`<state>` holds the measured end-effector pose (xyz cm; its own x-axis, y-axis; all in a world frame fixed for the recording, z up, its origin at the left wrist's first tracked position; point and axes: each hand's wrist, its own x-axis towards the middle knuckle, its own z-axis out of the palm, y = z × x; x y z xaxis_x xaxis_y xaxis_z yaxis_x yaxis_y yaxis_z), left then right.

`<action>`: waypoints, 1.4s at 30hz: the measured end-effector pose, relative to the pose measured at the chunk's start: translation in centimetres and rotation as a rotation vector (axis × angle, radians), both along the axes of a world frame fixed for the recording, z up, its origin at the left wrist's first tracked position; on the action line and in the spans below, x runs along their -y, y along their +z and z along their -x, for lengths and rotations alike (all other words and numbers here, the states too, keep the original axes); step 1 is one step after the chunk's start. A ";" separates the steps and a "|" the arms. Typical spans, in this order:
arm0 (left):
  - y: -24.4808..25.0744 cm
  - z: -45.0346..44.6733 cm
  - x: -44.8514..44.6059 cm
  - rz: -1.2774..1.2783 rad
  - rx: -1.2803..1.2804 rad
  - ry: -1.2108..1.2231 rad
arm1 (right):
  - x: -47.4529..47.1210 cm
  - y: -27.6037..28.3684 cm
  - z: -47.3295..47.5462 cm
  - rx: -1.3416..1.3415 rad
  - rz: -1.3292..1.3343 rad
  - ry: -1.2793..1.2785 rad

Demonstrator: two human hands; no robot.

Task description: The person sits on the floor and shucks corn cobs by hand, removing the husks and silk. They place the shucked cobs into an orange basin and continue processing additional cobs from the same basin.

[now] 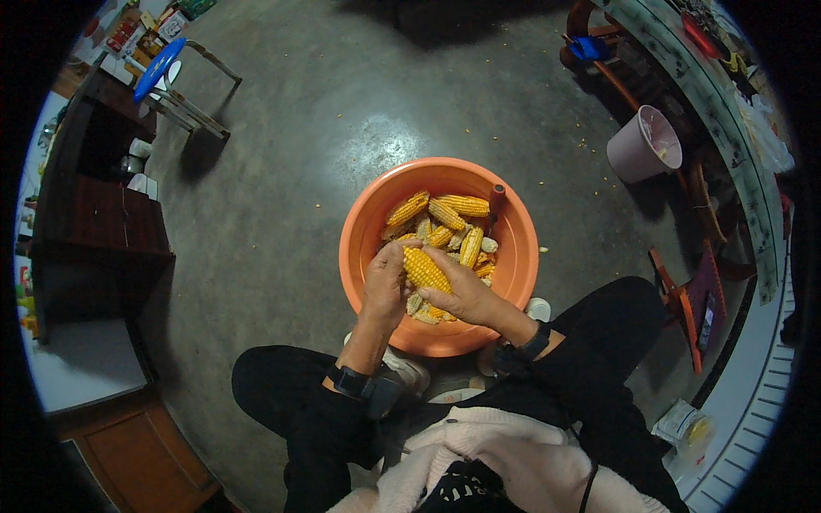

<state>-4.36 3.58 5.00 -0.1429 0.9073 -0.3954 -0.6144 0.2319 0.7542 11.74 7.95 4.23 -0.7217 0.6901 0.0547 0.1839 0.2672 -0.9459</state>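
Observation:
Both my hands hold one yellow corn cob [426, 270] above an orange plastic basin [360, 211]. My left hand [387, 282] grips its left side, with the fingertips partly hidden behind it. My right hand [468, 292] holds its right side, the thumb lying across the lower end. Inside the basin, below my hands, lie several more cobs, some full of kernels, such as the corn cob [471, 247] to the right, and some pale and partly stripped. A tool's dark red handle [497, 195] leans upright against the basin's right inner wall; its lower part is hard to see.
A pink bin [643, 144] stands at the right beside wooden furniture, near a small overturned-looking wooden stool [693, 308]. A blue-topped stool [159, 69] stands at the upper left, by a dark cabinet [96, 211]. Loose kernels are scattered on the concrete floor [288, 160]. My shoes are close against the basin.

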 end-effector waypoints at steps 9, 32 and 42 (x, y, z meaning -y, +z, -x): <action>-2.1 -0.6 -0.1 -0.065 -0.038 0.119 | 0.6 1.8 0.1 0.170 -0.157 0.059; -2.3 -0.9 0.3 0.132 -0.159 0.092 | -0.6 1.5 0.1 0.054 0.217 -0.230; -1.3 -1.5 0.3 -0.041 0.065 0.094 | -2.4 0.6 -1.2 -0.436 0.961 -0.490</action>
<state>-2.85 3.24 3.67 -0.2032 0.9066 -0.3698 -0.6798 0.1412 0.7197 12.90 10.39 4.87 -0.4153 0.7820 -0.4648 -0.3221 -0.6042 -0.7288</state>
